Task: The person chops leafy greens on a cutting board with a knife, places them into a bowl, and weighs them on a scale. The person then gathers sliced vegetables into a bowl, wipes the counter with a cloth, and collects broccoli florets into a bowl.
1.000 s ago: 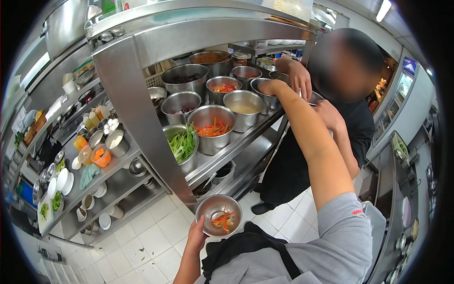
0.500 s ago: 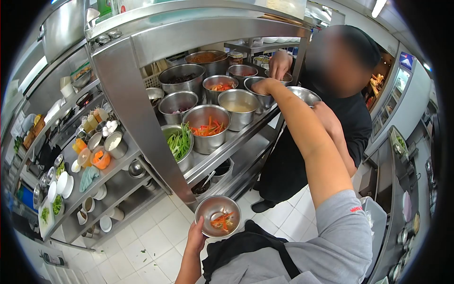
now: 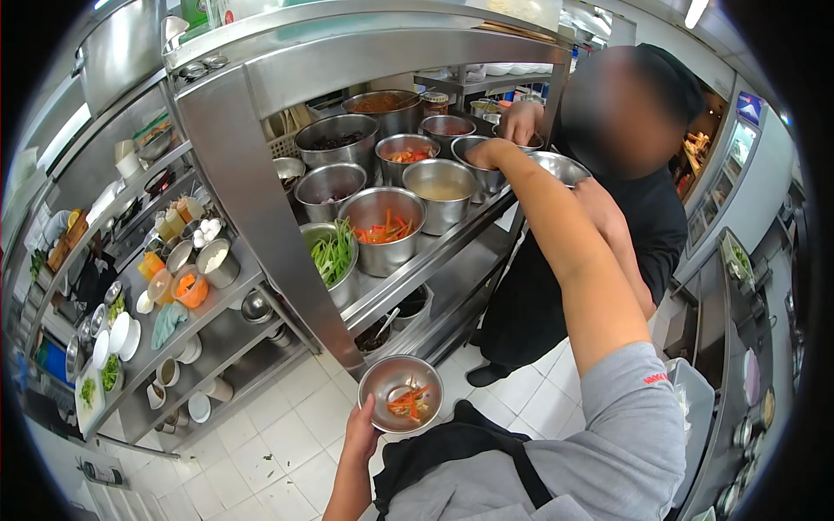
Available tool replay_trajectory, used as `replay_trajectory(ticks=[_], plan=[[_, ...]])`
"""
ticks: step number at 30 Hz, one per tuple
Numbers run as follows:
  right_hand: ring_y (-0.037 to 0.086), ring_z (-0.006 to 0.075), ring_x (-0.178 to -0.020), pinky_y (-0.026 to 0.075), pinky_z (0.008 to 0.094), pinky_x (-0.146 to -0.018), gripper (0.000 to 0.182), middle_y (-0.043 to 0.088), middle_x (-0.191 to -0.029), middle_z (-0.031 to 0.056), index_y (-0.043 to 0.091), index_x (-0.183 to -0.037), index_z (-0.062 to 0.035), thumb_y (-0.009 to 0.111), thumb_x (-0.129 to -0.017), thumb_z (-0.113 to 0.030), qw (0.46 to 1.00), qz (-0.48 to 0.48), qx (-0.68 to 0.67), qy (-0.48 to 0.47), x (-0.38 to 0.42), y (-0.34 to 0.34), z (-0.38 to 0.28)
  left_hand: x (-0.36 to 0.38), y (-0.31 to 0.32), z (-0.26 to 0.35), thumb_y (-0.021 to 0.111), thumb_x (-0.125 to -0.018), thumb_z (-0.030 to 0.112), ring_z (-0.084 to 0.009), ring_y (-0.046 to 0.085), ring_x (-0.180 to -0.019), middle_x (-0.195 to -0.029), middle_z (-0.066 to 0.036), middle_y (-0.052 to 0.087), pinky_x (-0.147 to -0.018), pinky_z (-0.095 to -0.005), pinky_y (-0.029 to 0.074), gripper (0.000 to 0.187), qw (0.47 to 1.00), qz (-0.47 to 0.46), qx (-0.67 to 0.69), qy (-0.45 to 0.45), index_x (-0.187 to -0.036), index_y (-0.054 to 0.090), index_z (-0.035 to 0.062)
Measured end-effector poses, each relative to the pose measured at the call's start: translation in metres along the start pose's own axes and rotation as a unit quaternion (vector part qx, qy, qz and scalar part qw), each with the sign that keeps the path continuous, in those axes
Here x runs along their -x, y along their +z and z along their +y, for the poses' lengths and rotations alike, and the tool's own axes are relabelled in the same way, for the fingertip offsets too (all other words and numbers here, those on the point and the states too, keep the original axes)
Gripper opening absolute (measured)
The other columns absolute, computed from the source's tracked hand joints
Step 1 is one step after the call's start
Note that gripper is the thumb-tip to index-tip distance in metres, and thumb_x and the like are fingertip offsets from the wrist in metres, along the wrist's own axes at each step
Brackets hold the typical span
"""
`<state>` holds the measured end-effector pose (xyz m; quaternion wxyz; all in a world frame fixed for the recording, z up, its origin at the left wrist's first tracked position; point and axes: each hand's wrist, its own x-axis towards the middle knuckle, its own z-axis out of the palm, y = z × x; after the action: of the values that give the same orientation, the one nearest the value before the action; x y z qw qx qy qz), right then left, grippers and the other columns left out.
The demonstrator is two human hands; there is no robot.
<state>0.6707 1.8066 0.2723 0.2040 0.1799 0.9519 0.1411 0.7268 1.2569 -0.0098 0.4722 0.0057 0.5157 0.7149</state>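
Observation:
My left hand [image 3: 362, 431] grips the rim of a small metal bowl [image 3: 375, 386], thumb along its edge. Orange and pale vegetable strips [image 3: 408, 402] lie in the bottom. Stretched far forward, my right hand [image 3: 486, 154] dips into a steel pot [image 3: 488, 181] on the shelf; its fingers are hidden inside. Near that pot stand a pot of pale liquid [image 3: 441, 187], a pot of red pieces [image 3: 408, 158] and a pot of orange-red strips [image 3: 387, 247]. A pot of green strips [image 3: 333, 260] is closer to the post.
A co-worker in black [image 3: 625, 217] stands at the right, one hand [image 3: 521, 122] over another pot and the other holding a metal bowl [image 3: 560, 168]. A steel post [image 3: 269, 234] rises left of the pots. Left shelves hold bowls, bottles and eggs [image 3: 207, 232].
The view has shifted slightly. My right hand stays down in the same pot, and my left hand keeps the bowl in nearly the same place.

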Motion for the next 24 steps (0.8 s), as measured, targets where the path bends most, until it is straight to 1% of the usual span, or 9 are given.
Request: replay_trajectory(ticks=[2, 5, 8, 11, 13, 17, 20, 21, 24], plan=[[0.069, 0.0312, -0.092, 0.054, 0.0399, -0.080, 0.034, 0.073, -0.098, 0.0155, 0.072, -0.098, 0.0003, 0.071, -0.072, -0.021, 0.989, 0.124, -0.067, -0.045, 0.002, 0.004, 0.002, 0.000, -0.001, -0.001, 0.051, -0.100, 0.037, -0.0236, 0.065, -0.102, -0.120, -0.014, 0.060, -0.078, -0.0384, 0.058, 0.050, 1.000, -0.002, 0.006, 0.001, -0.135, 0.044, 0.0021], [0.070, 0.0311, -0.081, 0.056, 0.0395, -0.074, 0.029, 0.073, -0.091, 0.0136, 0.071, -0.094, 0.0028, 0.067, -0.073, -0.017, 0.992, 0.110, -0.063, -0.025, 0.045, -0.033, -0.020, 0.003, 0.000, -0.002, 0.051, -0.100, 0.037, -0.0236, 0.065, -0.102, -0.120, -0.014, 0.060, -0.078, -0.0383, 0.058, 0.050, 1.000, -0.002, 0.009, -0.004, -0.135, 0.044, 0.0018], [0.069, 0.0202, -0.071, 0.056, 0.0329, -0.065, 0.019, 0.072, -0.084, 0.0123, 0.071, -0.089, 0.0024, 0.068, -0.076, -0.011, 0.968, 0.132, -0.208, 0.038, 0.073, -0.045, -0.023, 0.004, 0.002, 0.000, 0.051, -0.100, 0.038, -0.0239, 0.066, -0.099, -0.115, -0.014, 0.062, -0.078, -0.0382, 0.058, 0.050, 1.000, -0.010, -0.011, -0.009, -0.132, 0.046, -0.0009], [0.066, 0.0107, -0.072, 0.054, 0.0238, -0.061, 0.011, 0.069, -0.080, 0.0076, 0.069, -0.088, 0.0003, 0.070, -0.082, -0.009, 0.876, 0.215, -0.433, -0.007, 0.106, -0.053, -0.021, 0.003, 0.006, 0.002, 0.052, -0.099, 0.040, -0.0220, 0.067, -0.092, -0.109, -0.013, 0.064, -0.075, -0.0357, 0.056, 0.052, 1.000, -0.010, -0.024, -0.010, -0.127, 0.050, -0.0037], [0.065, 0.0109, -0.071, 0.054, 0.0229, -0.062, 0.011, 0.068, -0.081, 0.0050, 0.066, -0.093, 0.0000, 0.069, -0.087, -0.009, 0.777, 0.227, -0.580, -0.089, 0.139, -0.050, -0.030, -0.005, 0.003, -0.002, 0.053, -0.098, 0.041, -0.0178, 0.065, -0.095, -0.113, -0.012, 0.063, -0.075, -0.0320, 0.055, 0.053, 0.996, -0.059, -0.068, -0.019, -0.132, 0.050, 0.0008], [0.063, 0.0108, -0.065, 0.052, 0.0227, -0.059, 0.013, 0.069, -0.085, 0.0079, 0.065, -0.095, -0.0009, 0.071, -0.085, -0.006, 0.669, 0.149, -0.680, -0.259, 0.189, -0.025, -0.073, -0.004, 0.024, 0.010, 0.057, -0.095, 0.049, -0.0171, 0.062, -0.099, -0.115, -0.011, 0.063, -0.078, -0.0324, 0.052, 0.064, 0.990, -0.088, -0.111, 0.028, -0.135, 0.048, 0.0002], [0.064, 0.0122, -0.062, 0.053, 0.0243, -0.057, 0.013, 0.069, -0.083, 0.0102, 0.066, -0.091, 0.0006, 0.073, -0.081, -0.003, 0.677, 0.072, -0.669, -0.298, 0.226, -0.001, -0.129, 0.013, 0.047, 0.028, 0.057, -0.096, 0.045, -0.0167, 0.060, -0.102, -0.120, -0.011, 0.062, -0.085, -0.0304, 0.050, 0.062, 0.981, -0.125, -0.126, 0.082, -0.137, 0.047, 0.0000], [0.064, 0.0117, -0.063, 0.053, 0.0249, -0.057, 0.012, 0.069, -0.082, 0.0096, 0.067, -0.090, 0.0006, 0.073, -0.081, -0.002, 0.697, 0.055, -0.653, -0.291, 0.238, 0.007, -0.148, 0.018, 0.051, 0.035, 0.056, -0.096, 0.045, -0.0153, 0.061, -0.100, -0.117, -0.009, 0.063, -0.081, -0.0310, 0.051, 0.060, 0.980, -0.108, -0.162, 0.040, -0.135, 0.049, 0.0001], [0.064, 0.0102, -0.066, 0.052, 0.0244, -0.058, 0.012, 0.069, -0.081, 0.0075, 0.067, -0.089, 0.0012, 0.073, -0.082, -0.006, 0.734, -0.041, -0.614, -0.289, 0.260, 0.036, -0.195, 0.024, 0.062, 0.028, 0.054, -0.097, 0.047, -0.0147, 0.062, -0.097, -0.112, -0.009, 0.064, -0.075, -0.0318, 0.053, 0.059, 0.985, -0.113, -0.113, 0.071, -0.134, 0.049, 0.0012]])
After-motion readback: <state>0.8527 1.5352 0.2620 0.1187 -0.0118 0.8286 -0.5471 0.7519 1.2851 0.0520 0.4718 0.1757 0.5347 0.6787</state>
